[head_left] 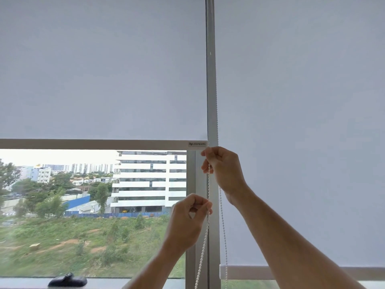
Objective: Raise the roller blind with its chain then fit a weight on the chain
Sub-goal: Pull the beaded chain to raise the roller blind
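Fingers (pixel 205 205) of the left hand (pixel 187 220) are pinched shut on the white bead chain (pixel 205 236), and the right hand (pixel 224 167), directly at 12 o'clock from it, grips the same strand higher up with thumb and fingers closed around it. Between the two hands that strand runs straight; below the left hand it slants toward 7 o'clock. A second strand of the chain hangs free at 3 o'clock of the left hand, passing behind the right wrist. Both strands lie along the white window post (pixel 211 90). At 9 o'clock of the right hand sits the roller blind (pixel 100 69), its bottom bar (pixel 93 144) about halfway up the glass. The neighbouring blind (pixel 302 101) at 3 o'clock hangs far lower. A dark object (pixel 67 281) rests on the sill (pixel 23 283) at 8 o'clock.
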`<state>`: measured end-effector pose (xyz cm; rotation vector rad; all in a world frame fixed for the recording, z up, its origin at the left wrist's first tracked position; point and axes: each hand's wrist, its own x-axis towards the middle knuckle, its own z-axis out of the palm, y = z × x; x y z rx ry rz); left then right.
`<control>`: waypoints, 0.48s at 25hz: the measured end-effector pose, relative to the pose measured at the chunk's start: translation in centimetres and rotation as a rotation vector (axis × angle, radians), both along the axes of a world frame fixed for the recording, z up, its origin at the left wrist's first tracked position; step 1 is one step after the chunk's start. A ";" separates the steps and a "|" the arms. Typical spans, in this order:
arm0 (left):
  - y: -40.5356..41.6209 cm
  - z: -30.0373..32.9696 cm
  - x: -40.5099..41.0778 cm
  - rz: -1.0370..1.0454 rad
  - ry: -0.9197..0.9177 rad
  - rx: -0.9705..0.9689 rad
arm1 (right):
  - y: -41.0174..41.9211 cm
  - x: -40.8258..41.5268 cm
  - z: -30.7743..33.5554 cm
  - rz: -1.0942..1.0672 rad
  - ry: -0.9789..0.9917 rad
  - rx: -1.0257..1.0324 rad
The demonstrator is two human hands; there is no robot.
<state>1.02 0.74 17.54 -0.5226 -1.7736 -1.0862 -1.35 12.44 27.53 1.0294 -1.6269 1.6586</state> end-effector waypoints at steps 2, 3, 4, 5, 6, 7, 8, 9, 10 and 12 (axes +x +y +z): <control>0.1 -0.5 -0.1 -0.020 -0.002 -0.016 | -0.1 -0.1 -0.7 -0.022 0.010 -0.020; 0.1 -0.6 -0.2 -0.037 -0.007 -0.037 | 0.0 -0.2 -1.1 -0.039 0.022 -0.037; 0.1 -0.6 -0.1 -0.060 -0.018 -0.068 | 0.1 -0.4 -1.5 -0.053 0.034 -0.057; 0.0 -0.4 0.0 -0.076 -0.030 -0.099 | 0.3 -0.4 -1.8 -0.062 0.042 -0.077; -0.1 0.0 0.1 -0.095 -0.042 -0.109 | 0.5 -0.5 -2.0 -0.068 0.047 -0.095; -0.4 0.5 0.2 -0.109 -0.043 -0.079 | 0.7 -0.6 -2.3 -0.071 0.048 -0.105; -0.7 1.1 0.2 -0.126 -0.030 -0.011 | 0.7 -0.6 -2.7 -0.075 0.047 -0.103; -1.0 1.8 0.1 -0.124 -0.009 0.062 | 0.6 -0.7 -3.2 -0.080 0.043 -0.093; -1.1 2.7 0.0 -0.108 0.003 0.120 | 0.5 -0.7 -3.9 -0.085 0.031 -0.080; -1.0 4.2 -0.1 -0.059 0.007 0.160 | 0.3 -0.9 -5.6 -0.087 0.002 -0.060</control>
